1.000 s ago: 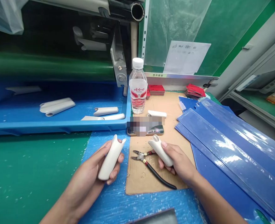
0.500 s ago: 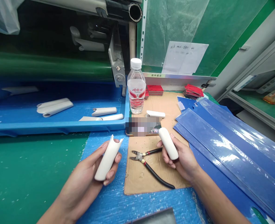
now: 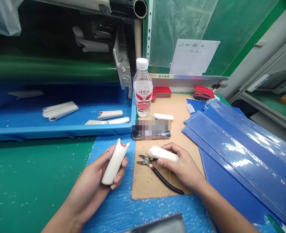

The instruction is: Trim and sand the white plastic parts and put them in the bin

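My left hand [image 3: 96, 181] is closed around a white plastic shell [image 3: 115, 162] with a notched upper end, held tilted above the blue surface. In my right hand [image 3: 181, 165] lies a second white plastic piece [image 3: 164, 154], rounded at its left end and gripped between thumb and fingers. It is held over the diagonal cutters [image 3: 165, 181], hiding part of one black handle. The cutters rest with jaws apart on a sheet of brown cardboard [image 3: 143, 189]. Farther back on the cardboard is another white piece [image 3: 163, 116], behind a phone [image 3: 154, 136] whose screen is blurred out.
A blue tray [image 3: 60, 131] at left holds several white shells [image 3: 62, 110]. A water bottle [image 3: 143, 89] stands by its corner. Red card stacks [image 3: 162, 92] sit at the back. Blue folders with clear sleeves [image 3: 230, 152] cover the right. A dark grey object [image 3: 162, 225] lies at the front edge.
My right hand has turned its white piece from a steep slant to nearly level and moved it left over the cutters. My left hand keeps its shell, almost unmoved. The view has shifted slightly.
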Available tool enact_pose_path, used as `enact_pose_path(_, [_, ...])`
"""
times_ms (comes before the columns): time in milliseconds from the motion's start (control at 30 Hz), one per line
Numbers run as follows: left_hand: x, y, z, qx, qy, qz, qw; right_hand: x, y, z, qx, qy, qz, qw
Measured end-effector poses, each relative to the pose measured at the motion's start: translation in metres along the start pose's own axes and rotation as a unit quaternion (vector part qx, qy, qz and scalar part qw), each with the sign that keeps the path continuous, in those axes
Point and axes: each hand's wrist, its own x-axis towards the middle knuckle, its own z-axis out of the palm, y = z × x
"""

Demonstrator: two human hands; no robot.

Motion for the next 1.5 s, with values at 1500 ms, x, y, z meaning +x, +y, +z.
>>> enact_pose_path(1500, [-0.0049,-0.0042,0.0021,0.07,-0.035,0.015,0.997,-0.0036,-0.0018,0.0001,-0.072,-0.012,-0.016,0.997])
